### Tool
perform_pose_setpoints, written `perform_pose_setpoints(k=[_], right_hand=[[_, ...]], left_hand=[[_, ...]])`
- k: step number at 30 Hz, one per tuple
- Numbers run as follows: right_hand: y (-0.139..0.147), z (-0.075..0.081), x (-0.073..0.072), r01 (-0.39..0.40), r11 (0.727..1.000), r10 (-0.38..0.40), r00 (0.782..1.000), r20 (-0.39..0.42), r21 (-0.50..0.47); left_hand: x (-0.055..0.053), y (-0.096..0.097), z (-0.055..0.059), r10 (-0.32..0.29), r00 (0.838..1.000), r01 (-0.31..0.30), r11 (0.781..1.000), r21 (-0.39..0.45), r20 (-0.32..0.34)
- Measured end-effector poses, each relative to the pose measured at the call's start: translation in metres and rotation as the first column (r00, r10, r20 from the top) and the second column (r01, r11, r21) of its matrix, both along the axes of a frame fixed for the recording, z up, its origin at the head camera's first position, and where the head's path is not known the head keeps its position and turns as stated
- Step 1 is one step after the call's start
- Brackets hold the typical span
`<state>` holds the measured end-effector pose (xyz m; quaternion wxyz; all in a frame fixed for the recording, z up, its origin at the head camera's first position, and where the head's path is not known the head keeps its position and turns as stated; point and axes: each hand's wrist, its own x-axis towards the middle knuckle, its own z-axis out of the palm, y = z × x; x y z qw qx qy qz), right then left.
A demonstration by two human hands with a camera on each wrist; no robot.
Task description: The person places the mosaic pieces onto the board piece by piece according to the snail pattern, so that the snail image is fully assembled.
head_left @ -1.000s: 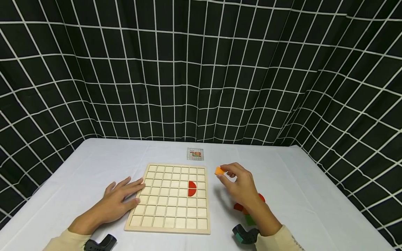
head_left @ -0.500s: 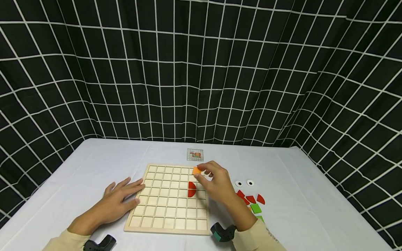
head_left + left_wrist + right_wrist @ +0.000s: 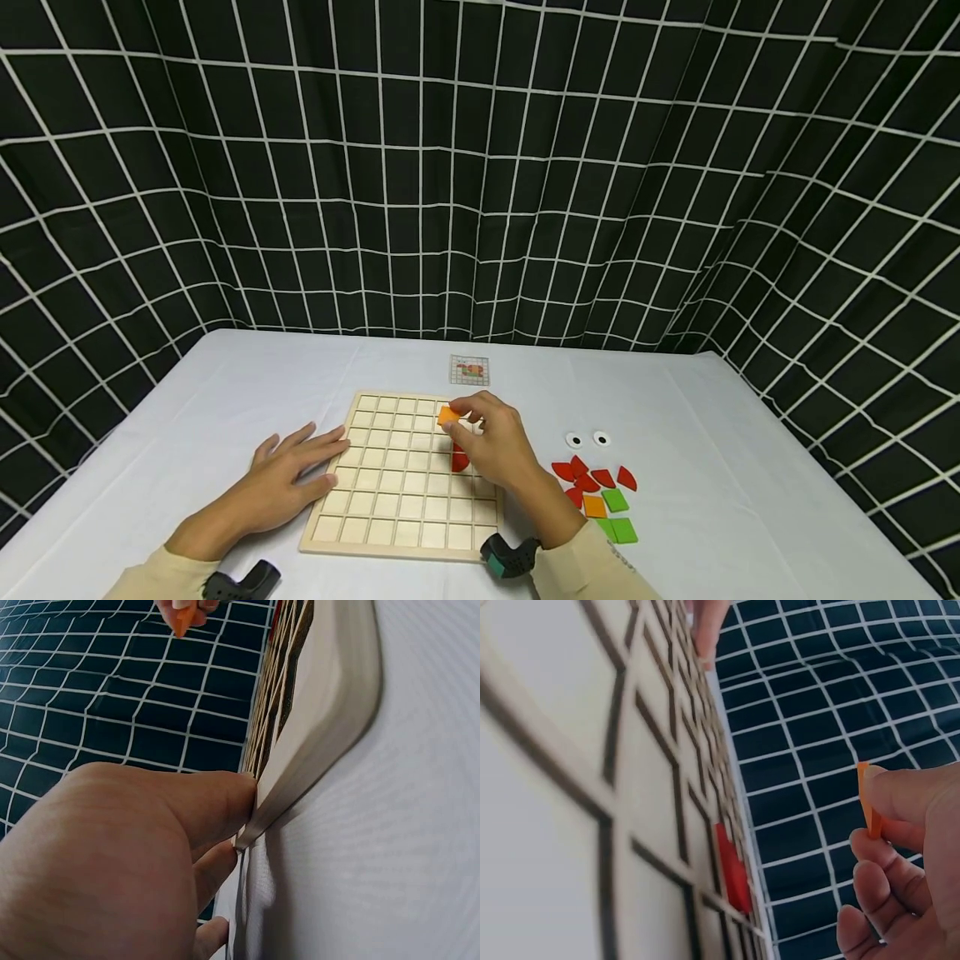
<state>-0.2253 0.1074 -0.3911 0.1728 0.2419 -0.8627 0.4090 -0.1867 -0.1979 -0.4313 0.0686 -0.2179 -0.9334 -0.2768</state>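
Between thumb and fingers my right hand (image 3: pixel 491 437) pinches an orange square tile (image 3: pixel 447 416), held above the upper right part of a wooden grid board (image 3: pixel 393 550). In the right wrist view the orange tile (image 3: pixel 868 801) is seen edge-on, apart from the board. Red quarter-round pieces (image 3: pixel 460 462) sit in the board's cells, partly hidden behind my right hand. With fingers spread and fairly straight, my left hand (image 3: pixel 285 479) rests at the board's left edge. The left wrist view shows its thumb (image 3: pixel 217 799) touching the wooden rim (image 3: pixel 322 735).
Right of the board lie several red quarter-round pieces (image 3: pixel 587 482), an orange square (image 3: pixel 594 507), green squares (image 3: pixel 623 530) and two white eye discs (image 3: pixel 573 440). A small picture card (image 3: pixel 469 370) lies behind the board. A black gridded curtain (image 3: pixel 480 183) surrounds the white table (image 3: pixel 712 467).
My right hand has carried the orange tile leftward from beside the board to over its upper right cells, uncovering loose pieces on the right. My left hand has stayed put.
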Motion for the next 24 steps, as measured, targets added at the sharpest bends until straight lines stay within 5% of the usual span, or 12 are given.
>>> perform_pose_setpoints(k=[13, 24], right_hand=[[0.000, -0.022, -0.010, -0.052, 0.998, 0.049, 0.994, 0.099, 0.028], [-0.002, -0.031, -0.012, -0.042, 0.988, 0.031, 0.997, 0.073, 0.151]], left_hand=[[0.001, -0.001, 0.000, 0.002, 1.000, -0.002, 1.000, -0.004, -0.003], [0.000, 0.000, 0.000, 0.000, 1.000, 0.000, 1.000, 0.009, -0.012]])
